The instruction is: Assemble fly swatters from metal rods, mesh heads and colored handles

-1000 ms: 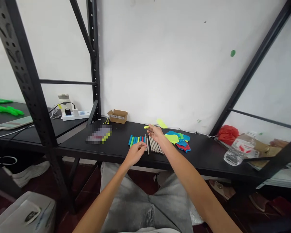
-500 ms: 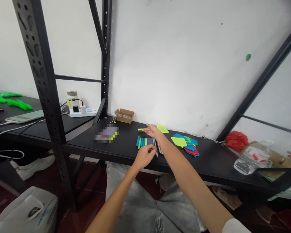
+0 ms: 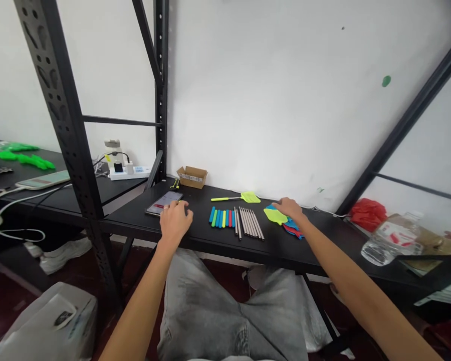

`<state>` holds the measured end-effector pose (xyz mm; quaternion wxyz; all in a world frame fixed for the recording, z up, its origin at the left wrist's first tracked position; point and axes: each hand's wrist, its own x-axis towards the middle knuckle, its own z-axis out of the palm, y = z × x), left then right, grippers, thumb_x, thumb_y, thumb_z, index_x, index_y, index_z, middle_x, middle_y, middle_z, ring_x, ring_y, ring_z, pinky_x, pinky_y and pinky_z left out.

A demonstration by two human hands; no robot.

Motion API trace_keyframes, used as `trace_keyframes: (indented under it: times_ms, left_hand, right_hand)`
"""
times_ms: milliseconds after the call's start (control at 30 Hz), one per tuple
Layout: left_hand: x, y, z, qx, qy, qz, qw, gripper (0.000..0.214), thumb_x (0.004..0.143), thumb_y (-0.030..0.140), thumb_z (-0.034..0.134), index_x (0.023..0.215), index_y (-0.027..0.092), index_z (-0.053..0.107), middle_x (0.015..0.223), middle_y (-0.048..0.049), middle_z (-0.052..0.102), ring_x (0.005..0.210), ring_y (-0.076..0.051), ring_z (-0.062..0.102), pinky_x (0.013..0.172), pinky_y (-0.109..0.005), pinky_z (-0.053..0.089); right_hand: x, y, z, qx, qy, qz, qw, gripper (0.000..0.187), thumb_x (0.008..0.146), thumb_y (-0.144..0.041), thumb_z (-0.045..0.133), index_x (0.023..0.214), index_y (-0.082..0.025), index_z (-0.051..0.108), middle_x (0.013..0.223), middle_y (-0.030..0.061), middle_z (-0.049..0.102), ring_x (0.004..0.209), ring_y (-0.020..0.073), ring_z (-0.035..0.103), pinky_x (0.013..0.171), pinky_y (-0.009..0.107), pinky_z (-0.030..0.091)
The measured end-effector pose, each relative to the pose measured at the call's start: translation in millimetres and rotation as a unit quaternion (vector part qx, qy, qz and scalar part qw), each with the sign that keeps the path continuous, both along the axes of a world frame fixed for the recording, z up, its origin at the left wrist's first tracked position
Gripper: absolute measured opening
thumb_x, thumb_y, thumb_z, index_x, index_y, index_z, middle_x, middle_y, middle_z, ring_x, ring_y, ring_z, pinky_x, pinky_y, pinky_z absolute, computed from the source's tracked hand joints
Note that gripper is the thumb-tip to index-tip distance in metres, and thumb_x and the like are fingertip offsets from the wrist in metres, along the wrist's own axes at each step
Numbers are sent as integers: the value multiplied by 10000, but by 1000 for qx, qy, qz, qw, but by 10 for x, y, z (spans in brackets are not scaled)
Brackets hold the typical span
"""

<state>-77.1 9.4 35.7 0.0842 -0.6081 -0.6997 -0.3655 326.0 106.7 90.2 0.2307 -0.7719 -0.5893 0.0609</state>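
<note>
Swatter heads [image 3: 275, 216] flat, yellow, blue, red, overlapping; left hand [image 3: 175, 220] fingers apart; right hand [image 3: 290, 207] fingers, cannot tell.

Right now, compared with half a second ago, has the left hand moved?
Yes: against the small cardboard box, the left hand has shifted left, now near the phone.

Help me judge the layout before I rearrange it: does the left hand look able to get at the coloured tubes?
Probably yes. The coloured tubes lie just right of the left hand, with black tabletop between, and the right hand is off at the flat pieces, seemingly out of the way.
</note>
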Motion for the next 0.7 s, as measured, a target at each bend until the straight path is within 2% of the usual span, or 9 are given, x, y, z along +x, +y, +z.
trace_keyframes:
  times_ms: [67,200,333,500,600,700]
  left_hand:
    - [-64,5,-74,-51,44,40,997,365,830,263,498,1135,171,675,1129,-151,655,1060,-340,554,843,-415,412]
    - [10,0,-168,-54,79,62,993,320,834,243,495,1075,199,701,1067,-132,677,1086,-346,533,898,-458,366]
    - [79,-14,-173,-24,89,83,992,345,838,252,500,1131,210,678,1167,-136,632,1105,-338,517,895,-443,360]
    - [76,-14,-188,-62,97,75,990,320,846,262,495,1099,209,684,1130,-132,624,1050,-329,543,863,-429,386]
    - [103,1,-189,-44,101,72,991,305,845,245,495,1091,225,675,1111,-123,616,1044,-323,548,853,-413,402]
    - [120,26,-189,-45,94,77,992,370,861,275,489,1194,208,634,1130,-139,601,1030,-325,566,838,-405,424]
  right_hand:
    - [141,-46,-121,-38,-103,-22,994,530,764,-585,644,1020,-123,686,1139,231,651,1123,392,592,854,444,471]
    - [151,-73,-287,-62,-144,-31,987,673,715,-657,656,1119,-118,664,1170,247,628,1115,387,601,848,435,472]
    - [105,-25,-344,-71,-137,-31,988,659,681,-600,720,1122,-114,660,1160,249,633,1083,387,615,820,433,480]
    - [180,96,-419,-79,-104,-29,991,659,647,-534,780,1123,-100,637,1080,236,664,1022,378,639,741,395,495]
    - [251,149,-447,-97,-82,-16,992,557,628,-531,797,981,-121,665,913,194,692,899,356,664,666,377,492]
    - [314,163,-439,-98,-44,-27,994,469,582,-505,836,837,-156,656,754,142,671,773,323,663,579,344,469]
